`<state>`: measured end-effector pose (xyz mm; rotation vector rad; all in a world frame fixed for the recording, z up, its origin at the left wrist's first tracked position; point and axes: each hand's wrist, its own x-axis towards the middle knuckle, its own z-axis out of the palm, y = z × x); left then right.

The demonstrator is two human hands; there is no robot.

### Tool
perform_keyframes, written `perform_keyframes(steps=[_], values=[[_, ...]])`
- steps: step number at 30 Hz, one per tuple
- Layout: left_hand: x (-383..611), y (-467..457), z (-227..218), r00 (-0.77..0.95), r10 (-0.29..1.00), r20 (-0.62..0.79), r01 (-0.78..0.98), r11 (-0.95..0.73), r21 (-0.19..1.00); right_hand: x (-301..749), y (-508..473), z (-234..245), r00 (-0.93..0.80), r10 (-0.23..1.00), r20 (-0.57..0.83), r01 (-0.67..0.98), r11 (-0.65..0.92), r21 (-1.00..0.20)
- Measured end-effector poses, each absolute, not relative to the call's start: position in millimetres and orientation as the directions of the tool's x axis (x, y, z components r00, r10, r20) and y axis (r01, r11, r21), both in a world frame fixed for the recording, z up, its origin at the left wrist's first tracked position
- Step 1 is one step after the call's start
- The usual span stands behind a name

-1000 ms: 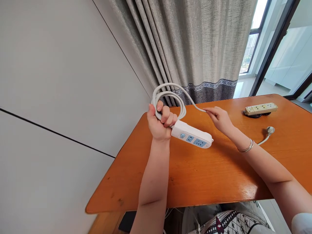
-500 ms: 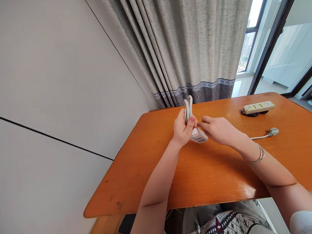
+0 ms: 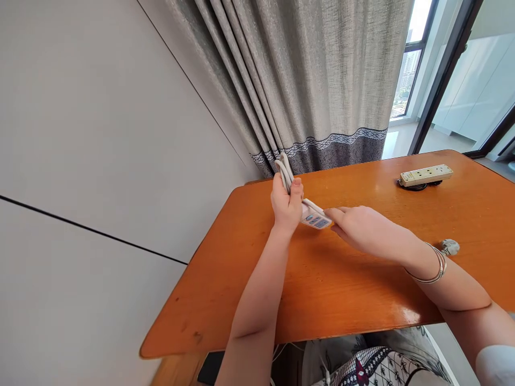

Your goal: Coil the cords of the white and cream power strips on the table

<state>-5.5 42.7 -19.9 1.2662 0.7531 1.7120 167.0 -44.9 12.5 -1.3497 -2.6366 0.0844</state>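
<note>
In my left hand (image 3: pixel 286 206), closed and raised over the table, is a bundle of looped white power cord (image 3: pixel 285 169). A white power strip (image 3: pixel 316 217) with a blue-and-grey label juts out below that hand, its far part hidden by the fingers. My right hand (image 3: pixel 360 228) is at the strip's near right end, fingers bent together around what appears to be a stretch of the same cord. The grey-white plug (image 3: pixel 450 246) lies on the table beyond my right wrist, which partly covers its cord.
The orange-brown wooden table (image 3: pixel 225 279) has a second, cream power strip (image 3: pixel 426 175) with a black cord at its back right. A grey curtain (image 3: pixel 333 75) hangs behind the table, a pale wall (image 3: pixel 80 134) stands at left, and a dark-framed glass door (image 3: pixel 446 75) is at right.
My left hand has moved left with the cord bundle and strip, which are now more tilted. My right hand has turned flatter and shifted slightly down. The plug has shifted down the table.
</note>
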Motion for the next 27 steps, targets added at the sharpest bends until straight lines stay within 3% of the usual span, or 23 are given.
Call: perform_keyframes(steps=[3,7,11,16,21,27], values=[[-2.4,43.9,-21.0,-0.018,0.872,0.490,-0.167,-0.486,0.858,168.1,-49.9,13.5,-0.641,0.741,0.200,0.753,0.658,-0.025],[1.7,39.2,-21.9,0.230,0.893,0.388,-0.169,-0.355,0.919,179.8,-43.2,14.9,-0.588,0.687,0.427,0.768,0.640,0.028],[6.6,29.0,-19.5,0.495,0.824,0.274,-0.230,-0.179,0.956,194.6,-26.1,19.7,-0.408,0.662,0.629,0.812,0.578,-0.081],[13.2,16.7,-17.0,0.694,0.677,0.243,-0.349,0.021,0.937,202.9,-3.6,16.5,-0.303,0.655,0.692,0.755,0.608,-0.245],[9.7,11.0,-15.3,0.693,0.670,0.267,-0.457,0.121,0.881,206.1,18.4,4.1,-0.211,0.640,0.739,0.588,0.687,-0.427],[-2.1,7.5,-2.2,0.426,0.856,0.292,-0.618,0.040,0.785,197.7,27.5,-8.3,-0.213,0.757,0.618,0.457,0.636,-0.622]])
